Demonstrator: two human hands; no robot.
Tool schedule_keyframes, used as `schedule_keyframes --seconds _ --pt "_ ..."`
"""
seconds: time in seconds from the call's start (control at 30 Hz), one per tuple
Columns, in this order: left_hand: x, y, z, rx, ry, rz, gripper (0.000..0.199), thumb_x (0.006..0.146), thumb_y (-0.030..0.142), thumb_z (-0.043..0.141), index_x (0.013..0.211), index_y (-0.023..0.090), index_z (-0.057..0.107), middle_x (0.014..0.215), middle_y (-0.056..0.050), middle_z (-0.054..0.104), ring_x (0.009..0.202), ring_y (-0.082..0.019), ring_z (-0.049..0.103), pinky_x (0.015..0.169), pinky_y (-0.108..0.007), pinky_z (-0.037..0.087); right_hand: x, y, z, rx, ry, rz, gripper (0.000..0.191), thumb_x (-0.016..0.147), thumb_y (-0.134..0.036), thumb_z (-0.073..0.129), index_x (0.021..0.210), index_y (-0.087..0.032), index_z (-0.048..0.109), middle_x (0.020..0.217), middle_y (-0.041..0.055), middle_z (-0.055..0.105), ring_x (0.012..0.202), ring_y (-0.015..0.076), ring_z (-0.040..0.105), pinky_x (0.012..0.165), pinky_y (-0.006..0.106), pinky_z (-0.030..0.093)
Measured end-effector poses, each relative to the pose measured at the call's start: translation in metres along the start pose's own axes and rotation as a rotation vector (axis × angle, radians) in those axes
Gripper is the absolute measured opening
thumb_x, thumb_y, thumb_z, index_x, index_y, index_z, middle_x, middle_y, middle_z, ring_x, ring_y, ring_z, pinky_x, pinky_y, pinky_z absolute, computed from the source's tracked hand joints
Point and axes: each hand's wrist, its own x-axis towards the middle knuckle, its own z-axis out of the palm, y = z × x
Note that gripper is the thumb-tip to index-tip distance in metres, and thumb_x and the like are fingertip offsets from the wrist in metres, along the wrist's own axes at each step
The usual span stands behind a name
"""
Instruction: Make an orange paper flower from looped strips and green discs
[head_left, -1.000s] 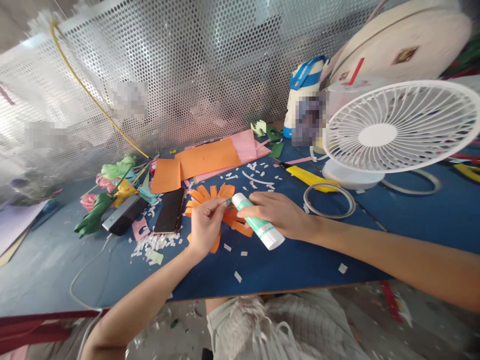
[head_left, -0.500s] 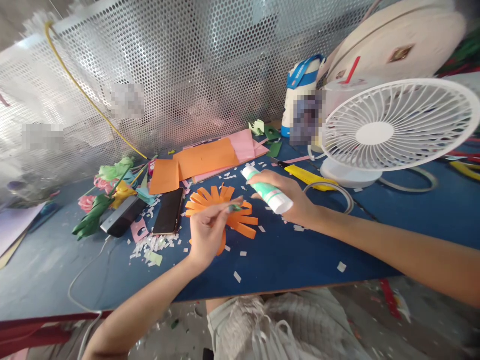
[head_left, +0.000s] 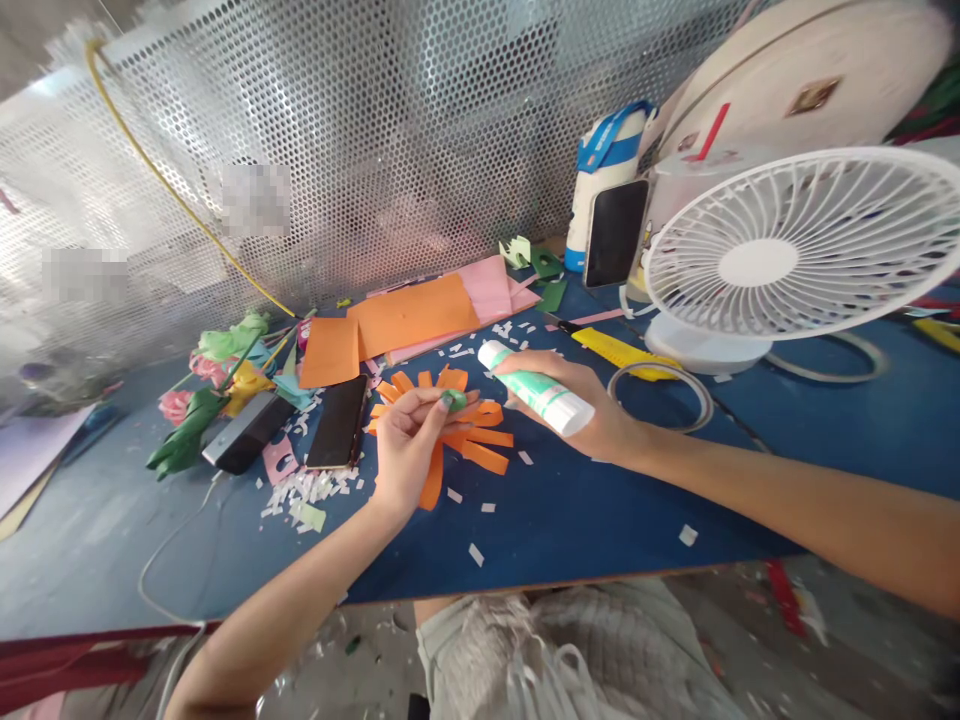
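Observation:
My left hand [head_left: 409,440] pinches a small green piece [head_left: 454,400] between thumb and fingers, over an orange paper flower [head_left: 484,450] with many strips that lies on the blue table [head_left: 570,530]. The hand hides the flower's left and middle part. To the right, my right hand [head_left: 581,400] is wrapped round a white and green glue stick [head_left: 536,388]. It is held tilted above the table, its narrower end toward the upper left, beside the green piece but apart from it.
A dark phone [head_left: 337,422], paper flowers [head_left: 206,395] and a grey-black box [head_left: 247,432] lie left. Orange sheets [head_left: 416,315] lie behind. On the right are a yellow cutter [head_left: 626,355], tape ring [head_left: 660,396], white fan [head_left: 757,262], upright phone [head_left: 616,235] and bottle [head_left: 592,195].
My left hand has shifted slightly left and up with the green piece, now more visible. The glue stick in my right hand has turned slightly and shifted a little.

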Motion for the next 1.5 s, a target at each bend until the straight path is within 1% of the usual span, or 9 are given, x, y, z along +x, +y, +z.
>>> schedule_keyframes --seconds 0.13,0.33,0.57,0.77,0.97,1.13,1.3,1.4,1.5 --pt "0.001 0.0 0.0 -0.008 -0.004 0.007 0.029 0.08 0.041 0.076 0.086 0.015 0.065 0.087 -0.01 0.079 0.098 -0.032 0.075 0.077 -0.038 0.065 0.0 0.0 0.0 0.03 -0.007 0.012 0.034 0.092 -0.017 0.059 0.124 -0.028 0.056 0.124 0.0061 0.065 0.11 0.0208 0.066 0.094 0.035 0.055" --pt "0.001 -0.002 -0.002 0.013 -0.025 0.031 0.028 0.083 0.038 0.074 0.097 0.016 0.065 0.087 -0.008 0.08 0.094 -0.029 0.076 0.076 -0.036 0.065 -0.001 -0.003 -0.001 0.071 -0.051 0.039 0.034 0.092 -0.018 0.06 0.125 -0.026 0.055 0.129 0.0075 0.064 0.115 0.0217 0.064 0.099 0.036 0.052" --pt "-0.001 -0.002 -0.003 -0.015 -0.204 -0.028 0.038 0.086 0.038 0.071 0.116 0.015 0.068 0.092 -0.011 0.08 0.094 -0.031 0.076 0.079 -0.039 0.064 0.002 -0.01 0.006 0.262 0.072 0.243 0.031 0.089 -0.02 0.063 0.117 -0.028 0.052 0.11 0.0043 0.068 0.096 0.0189 0.07 0.08 0.032 0.058" --pt "-0.006 0.0 0.0 -0.043 -0.315 -0.085 0.056 0.084 0.039 0.074 0.133 0.013 0.061 0.091 -0.012 0.08 0.095 -0.032 0.075 0.079 -0.038 0.064 0.011 -0.018 0.006 0.383 0.126 0.396 0.038 0.079 -0.018 0.071 0.107 -0.029 0.048 0.108 0.0022 0.065 0.09 0.0184 0.07 0.081 0.035 0.06" --pt "-0.006 -0.007 -0.004 0.033 -0.396 -0.097 0.053 0.087 0.037 0.07 0.134 0.014 0.06 0.093 -0.012 0.08 0.091 -0.03 0.076 0.076 -0.034 0.063 0.013 -0.025 0.009 0.548 0.186 0.483 0.038 0.075 -0.02 0.073 0.104 -0.028 0.049 0.11 0.0 0.058 0.091 0.0164 0.069 0.078 0.03 0.062" --pt "-0.007 -0.007 -0.003 0.035 -0.418 -0.114 0.059 0.088 0.037 0.07 0.139 0.014 0.055 0.093 -0.012 0.08 0.094 -0.031 0.076 0.076 -0.034 0.063 0.015 -0.028 0.008 0.537 0.21 0.464 0.035 0.076 -0.02 0.071 0.104 -0.027 0.051 0.106 -0.0002 0.058 0.085 0.0129 0.067 0.078 0.027 0.061" --pt "-0.007 -0.002 -0.001 0.024 -0.44 -0.17 0.065 0.085 0.041 0.072 0.141 0.013 0.054 0.094 -0.014 0.079 0.086 -0.031 0.077 0.077 -0.038 0.062 0.015 -0.03 0.005 0.411 0.166 0.441 0.03 0.08 -0.025 0.068 0.106 -0.025 0.053 0.106 0.0026 0.058 0.084 0.0144 0.065 0.077 0.03 0.061" --pt "-0.007 -0.002 -0.002 0.032 -0.436 -0.192 0.065 0.084 0.042 0.072 0.14 0.014 0.055 0.093 -0.014 0.079 0.083 -0.03 0.077 0.078 -0.038 0.062 0.014 -0.028 0.003 0.328 0.132 0.386 0.026 0.082 -0.022 0.065 0.104 -0.025 0.052 0.109 0.0041 0.057 0.083 0.0149 0.065 0.072 0.029 0.061" --pt "-0.006 -0.005 -0.005 0.032 -0.432 -0.206 0.063 0.085 0.04 0.072 0.14 0.015 0.055 0.093 -0.014 0.079 0.084 -0.029 0.077 0.079 -0.037 0.061 0.014 -0.026 0.001 0.23 0.098 0.299 0.024 0.084 -0.017 0.061 0.105 -0.025 0.052 0.111 0.005 0.06 0.084 0.016 0.066 0.075 0.031 0.06"
